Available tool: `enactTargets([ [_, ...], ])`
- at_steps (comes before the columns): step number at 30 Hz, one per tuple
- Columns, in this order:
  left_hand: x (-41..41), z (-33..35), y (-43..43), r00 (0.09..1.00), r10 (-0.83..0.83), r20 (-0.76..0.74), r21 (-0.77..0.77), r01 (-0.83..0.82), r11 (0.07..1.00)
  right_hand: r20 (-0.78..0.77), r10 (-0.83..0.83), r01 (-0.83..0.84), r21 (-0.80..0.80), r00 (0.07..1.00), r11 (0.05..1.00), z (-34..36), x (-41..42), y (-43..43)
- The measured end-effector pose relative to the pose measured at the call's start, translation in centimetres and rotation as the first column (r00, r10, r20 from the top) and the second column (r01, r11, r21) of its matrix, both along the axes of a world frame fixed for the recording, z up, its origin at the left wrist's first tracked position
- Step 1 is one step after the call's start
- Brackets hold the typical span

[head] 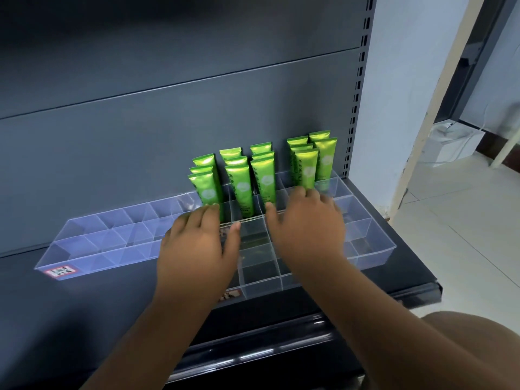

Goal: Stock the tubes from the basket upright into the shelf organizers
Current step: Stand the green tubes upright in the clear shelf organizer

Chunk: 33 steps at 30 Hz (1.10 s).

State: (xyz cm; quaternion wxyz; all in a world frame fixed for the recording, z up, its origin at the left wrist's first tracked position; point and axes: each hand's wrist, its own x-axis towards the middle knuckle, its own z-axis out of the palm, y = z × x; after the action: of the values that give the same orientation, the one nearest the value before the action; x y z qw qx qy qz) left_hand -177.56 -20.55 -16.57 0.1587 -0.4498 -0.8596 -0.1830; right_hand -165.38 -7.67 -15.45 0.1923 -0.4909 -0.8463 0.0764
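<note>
Several green tubes (242, 184) stand upright in the back compartments of clear plastic organizers (374, 249) on a dark grey shelf (408, 280). A further cluster of green tubes (308, 164) stands at the back right. My left hand (197, 246) reaches over the organizer with fingers spread, its fingertips at the base of the leftmost tube (206, 190). My right hand (306, 223) hovers over the middle compartments, fingers extended toward the tubes, holding nothing. The basket is out of view.
A second clear organizer (92, 240) with bare compartments lies to the left, with a red label (60, 271) at its front. The shelf's back panel (168, 94) rises behind. A tiled floor (464, 235) and a white box (450, 144) lie to the right.
</note>
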Motion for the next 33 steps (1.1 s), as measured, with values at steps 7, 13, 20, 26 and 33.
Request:
enactTargets([
  [7, -1.3, 1.4, -6.9, 0.986, 0.163, -0.039, -0.079, -0.165, 0.983, -0.227, 0.476, -0.458, 0.130, 0.850, 0.880, -0.2, -1.8, -8.1],
  [13, -2.6, 1.9, -17.8, 0.914, 0.405, -0.021, -0.059, -0.406, 0.912, -0.164, 0.670, -0.667, 0.079, 0.724, 0.740, 0.4, -5.5, -15.6],
  [20, -3.1, 2.7, -33.5, 0.760, 0.649, -0.009, -0.011, -0.650, 0.760, -0.108, 0.851, -0.830, 0.187, 0.514, 0.525, 2.1, -10.9, -29.3],
  [26, -1.8, 1.6, -46.0, 0.536, 0.843, 0.041, 0.002, -0.844, 0.537, -0.168, 0.962, -0.947, 0.204, 0.215, 0.247, 1.8, -15.6, -44.0],
  [33, -1.8, -7.7, -57.0, 0.171, 0.945, 0.279, -0.192, -0.954, 0.229, -0.075, 0.996, -0.994, -0.107, 0.046, 0.038, -7.5, -20.4, -56.2],
])
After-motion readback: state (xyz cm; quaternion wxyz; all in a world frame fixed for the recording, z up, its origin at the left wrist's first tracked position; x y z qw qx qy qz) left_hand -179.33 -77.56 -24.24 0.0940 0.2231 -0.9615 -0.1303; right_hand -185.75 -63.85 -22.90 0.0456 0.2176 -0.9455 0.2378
